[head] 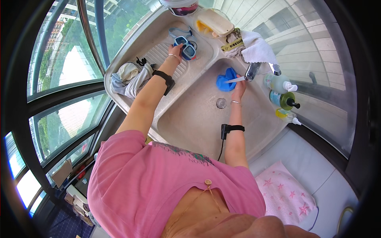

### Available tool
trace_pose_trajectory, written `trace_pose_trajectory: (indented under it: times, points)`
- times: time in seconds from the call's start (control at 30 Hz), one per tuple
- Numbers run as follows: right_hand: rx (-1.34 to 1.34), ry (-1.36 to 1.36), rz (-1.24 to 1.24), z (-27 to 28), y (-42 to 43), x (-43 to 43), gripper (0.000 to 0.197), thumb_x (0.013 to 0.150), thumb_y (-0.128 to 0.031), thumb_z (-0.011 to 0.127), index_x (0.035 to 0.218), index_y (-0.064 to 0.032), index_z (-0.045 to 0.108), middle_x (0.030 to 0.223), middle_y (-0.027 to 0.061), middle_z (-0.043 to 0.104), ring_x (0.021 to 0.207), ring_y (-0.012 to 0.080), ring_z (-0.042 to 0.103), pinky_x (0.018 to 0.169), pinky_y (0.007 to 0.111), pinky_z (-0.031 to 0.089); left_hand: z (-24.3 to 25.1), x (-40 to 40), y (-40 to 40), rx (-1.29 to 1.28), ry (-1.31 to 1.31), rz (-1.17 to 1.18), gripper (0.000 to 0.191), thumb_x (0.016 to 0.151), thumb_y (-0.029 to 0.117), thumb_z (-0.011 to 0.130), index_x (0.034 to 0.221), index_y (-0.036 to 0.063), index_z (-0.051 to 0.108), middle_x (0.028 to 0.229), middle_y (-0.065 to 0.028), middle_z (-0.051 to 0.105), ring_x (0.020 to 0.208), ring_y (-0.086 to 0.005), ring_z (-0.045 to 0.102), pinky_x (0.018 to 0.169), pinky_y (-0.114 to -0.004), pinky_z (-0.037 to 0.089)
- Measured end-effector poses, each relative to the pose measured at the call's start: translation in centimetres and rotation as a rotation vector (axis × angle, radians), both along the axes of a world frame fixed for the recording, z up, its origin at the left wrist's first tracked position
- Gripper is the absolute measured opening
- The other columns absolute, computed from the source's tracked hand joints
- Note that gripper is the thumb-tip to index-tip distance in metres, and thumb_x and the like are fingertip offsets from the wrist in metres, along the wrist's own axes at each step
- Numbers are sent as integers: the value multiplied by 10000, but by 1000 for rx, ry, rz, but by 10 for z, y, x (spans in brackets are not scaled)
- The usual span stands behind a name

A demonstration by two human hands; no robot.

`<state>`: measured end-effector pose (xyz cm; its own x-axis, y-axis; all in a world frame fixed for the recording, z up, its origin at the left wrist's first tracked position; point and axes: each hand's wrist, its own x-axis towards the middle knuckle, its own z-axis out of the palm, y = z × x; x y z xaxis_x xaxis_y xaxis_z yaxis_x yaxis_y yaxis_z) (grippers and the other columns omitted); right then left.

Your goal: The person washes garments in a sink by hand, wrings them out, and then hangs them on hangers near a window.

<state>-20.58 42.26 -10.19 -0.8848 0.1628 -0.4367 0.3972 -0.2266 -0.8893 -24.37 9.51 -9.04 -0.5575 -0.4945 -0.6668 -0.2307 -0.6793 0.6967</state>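
Observation:
Blue-framed swim goggles (188, 51) with a pale blue strap lie on the upper part of the sink's ribbed drainboard (166, 53). My left hand (176, 51) has its fingers on their frame; whether it grips them is unclear. In the basin (190, 113), my right hand (239, 86) holds a bright blue swim cap or similar soft piece (223, 83) by its right side. Water runs onto it from the chrome faucet (252, 71). Below it lies the round drain (221, 103).
Wet clothes (131, 78) lie at the drainboard's left end. A white cloth (259, 47) hangs behind the faucet, beside a plastic container (218, 23) and a bucket (181, 6). A clear pump bottle (276, 83), a green one (282, 100) and a yellow bottle (285, 114) line the right rim.

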Motion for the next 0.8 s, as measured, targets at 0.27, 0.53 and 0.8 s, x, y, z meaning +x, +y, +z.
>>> trace_pose_trajectory:
  times: [0.27,0.53,0.8]
  points:
    - [1167,324,160,-48,-17,40,300,725,-118,617,998,-1,576,896,156,579,828,228,542,729,354,434,28,26,32,-738,-115,-3,473,684,46,637,1126,14,471,919,-58,556,778,-127,500,697,-277,425]
    - [212,-126,146,17,-18,27,220,740,-86,572,937,10,558,738,101,559,536,139,507,440,273,403,36,94,186,-274,-187,-785,279,799,229,518,1015,54,545,880,-75,599,809,-164,559,667,-324,459]
    - [850,259,319,81,-66,39,297,806,-265,557,926,6,537,948,204,571,847,349,552,697,425,417,-37,73,213,576,-13,-500,511,797,519,487,1056,86,570,905,-72,612,863,-183,564,745,-369,456]
